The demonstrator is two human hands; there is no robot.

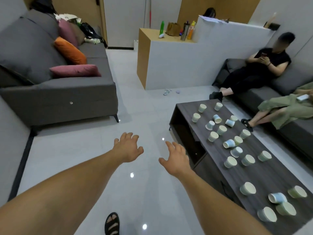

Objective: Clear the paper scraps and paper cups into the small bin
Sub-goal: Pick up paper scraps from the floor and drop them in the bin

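Both hands hung empty over the floor, fingers spread: left hand [128, 147]; right hand [176, 158]; the paper cups [237, 143] littered the coffee table [264, 175] at three o'clock, nearer the right hand; no bin in sight.

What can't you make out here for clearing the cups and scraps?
Head view only.
Small bin: nowhere in frame.
Floor scraps: too small and blurred to identify as paper.
Coffee table: near end cut off by the frame's lower right edge.
Table shelf: in shadow, contents unreadable.
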